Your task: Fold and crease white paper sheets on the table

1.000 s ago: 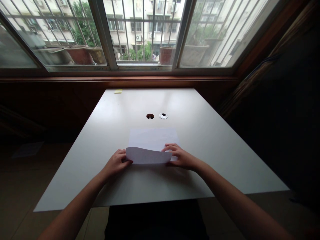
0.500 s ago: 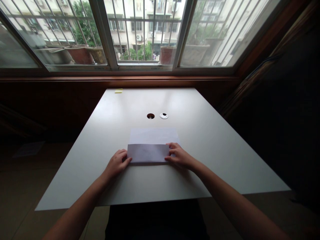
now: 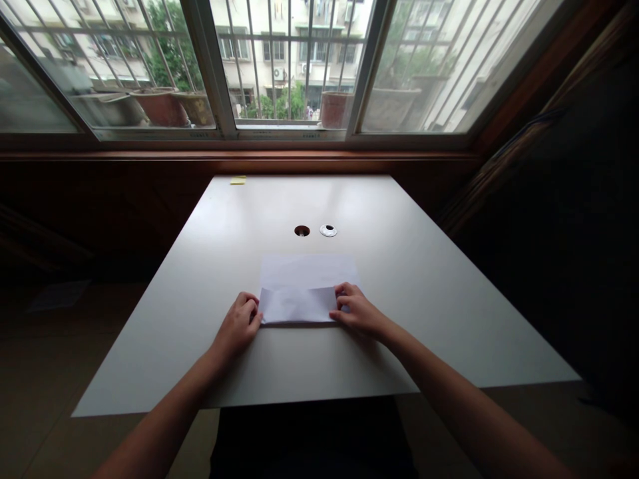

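Note:
A sheet of white paper (image 3: 299,306) lies on the white table, its near part folded over toward the window and its far part flat. At the left end of the folded part, my left hand (image 3: 241,320) grips the paper's edge with curled fingers, the thumb near the bottom corner. My right hand (image 3: 358,309) is closed on the right end, forefinger at the flap's upper edge and thumb at the lower fold. The fingertips behind the flap are partly hidden.
Beyond the paper, the white table (image 3: 409,286) has a round cable hole (image 3: 302,231) with a loose round cover (image 3: 328,230) beside it. A yellow sticky note (image 3: 238,180) is at the far left edge. A barred window (image 3: 294,66) rises behind.
My left hand has shifted slightly right, its fingers curling in at the flap's left end. The flap now looks lighter and slightly bent. My right hand stays in nearly the same place.

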Motion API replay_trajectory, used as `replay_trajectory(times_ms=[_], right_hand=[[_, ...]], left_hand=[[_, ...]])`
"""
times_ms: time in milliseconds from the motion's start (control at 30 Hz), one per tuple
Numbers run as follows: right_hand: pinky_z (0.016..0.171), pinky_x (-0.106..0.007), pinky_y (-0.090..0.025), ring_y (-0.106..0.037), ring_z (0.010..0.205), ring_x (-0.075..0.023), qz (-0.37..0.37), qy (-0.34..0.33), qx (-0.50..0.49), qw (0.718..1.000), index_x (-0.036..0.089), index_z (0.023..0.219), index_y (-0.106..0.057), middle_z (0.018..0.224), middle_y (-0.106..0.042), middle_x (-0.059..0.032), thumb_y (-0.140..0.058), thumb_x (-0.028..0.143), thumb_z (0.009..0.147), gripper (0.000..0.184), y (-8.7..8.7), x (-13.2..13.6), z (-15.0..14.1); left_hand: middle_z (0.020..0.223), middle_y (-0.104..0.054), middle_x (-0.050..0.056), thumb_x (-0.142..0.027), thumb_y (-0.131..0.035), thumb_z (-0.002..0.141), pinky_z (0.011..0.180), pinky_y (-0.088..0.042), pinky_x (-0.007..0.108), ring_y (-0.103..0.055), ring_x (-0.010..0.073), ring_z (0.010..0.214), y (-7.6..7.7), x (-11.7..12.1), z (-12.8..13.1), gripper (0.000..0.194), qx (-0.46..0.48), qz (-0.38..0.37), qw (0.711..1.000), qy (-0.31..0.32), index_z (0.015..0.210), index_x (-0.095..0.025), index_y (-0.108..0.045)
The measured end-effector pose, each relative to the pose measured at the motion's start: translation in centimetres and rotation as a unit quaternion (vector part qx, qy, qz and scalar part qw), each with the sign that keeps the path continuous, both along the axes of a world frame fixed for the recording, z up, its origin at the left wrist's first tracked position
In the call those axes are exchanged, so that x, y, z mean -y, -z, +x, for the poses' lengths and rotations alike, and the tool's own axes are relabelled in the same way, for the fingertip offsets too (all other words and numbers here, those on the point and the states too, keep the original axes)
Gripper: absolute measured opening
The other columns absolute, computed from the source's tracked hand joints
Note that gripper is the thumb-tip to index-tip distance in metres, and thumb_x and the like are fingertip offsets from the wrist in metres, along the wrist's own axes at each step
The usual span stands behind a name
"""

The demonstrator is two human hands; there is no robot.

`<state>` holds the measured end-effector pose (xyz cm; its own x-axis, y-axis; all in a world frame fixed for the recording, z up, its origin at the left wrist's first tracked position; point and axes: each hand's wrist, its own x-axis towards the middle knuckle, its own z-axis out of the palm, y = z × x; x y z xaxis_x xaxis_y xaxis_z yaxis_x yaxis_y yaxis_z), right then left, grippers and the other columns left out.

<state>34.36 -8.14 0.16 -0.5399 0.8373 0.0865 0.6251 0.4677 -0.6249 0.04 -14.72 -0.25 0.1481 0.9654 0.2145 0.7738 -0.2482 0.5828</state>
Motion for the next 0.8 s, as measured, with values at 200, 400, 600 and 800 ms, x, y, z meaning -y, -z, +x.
replay_trajectory(times_ms=[200,400,600,800], right_hand=[[0.104,-0.050,-0.043,-0.051,0.113,-0.0292,0.017,0.017,0.006,1.000,0.021,0.067,-0.064,0.115,-0.056,-0.0089,-0.073,0.030,0.080,0.018,-0.1,0.5,-0.4],[0.102,-0.048,-0.043,-0.050,0.110,-0.0283,0.046,0.023,0.000,0.999,0.021,0.068,-0.062,0.115,-0.056,-0.0084,-0.071,0.027,0.080,0.016,0.4,0.8,-0.5],[0.102,-0.049,-0.042,-0.050,0.110,-0.0287,0.038,0.020,0.002,0.999,0.021,0.070,-0.062,0.115,-0.055,-0.0086,-0.071,0.026,0.079,0.015,0.4,0.8,-0.4],[0.102,-0.048,-0.042,-0.050,0.111,-0.0286,0.041,0.017,0.002,0.999,0.021,0.070,-0.062,0.116,-0.055,-0.0088,-0.072,0.026,0.079,0.014,0.3,0.8,-0.3]], left_hand=[[0.104,-0.052,0.009,-0.020,-0.052,0.088,0.090,-0.050,0.041,-0.056,0.0238,0.098,0.5,0.3,0.0,0.011,-0.013,0.024,1.000,0.002,0.078,-0.021,-0.046],[0.134,-0.043,0.011,-0.013,-0.048,0.091,0.097,-0.050,0.042,-0.056,0.0196,0.102,0.8,1.4,0.4,0.042,-0.016,0.080,0.997,0.012,0.131,-0.025,-0.046],[0.157,-0.034,0.005,0.000,-0.048,0.084,0.111,-0.036,0.058,-0.034,0.0330,0.140,-0.9,1.8,1.1,0.062,-0.173,0.107,0.976,0.075,0.134,-0.035,-0.058],[0.153,-0.043,0.011,-0.013,-0.046,0.092,0.122,-0.010,0.060,-0.029,0.0312,0.147,-1.4,1.4,4.1,0.056,-0.250,0.122,0.936,0.215,0.148,-0.021,-0.044]])
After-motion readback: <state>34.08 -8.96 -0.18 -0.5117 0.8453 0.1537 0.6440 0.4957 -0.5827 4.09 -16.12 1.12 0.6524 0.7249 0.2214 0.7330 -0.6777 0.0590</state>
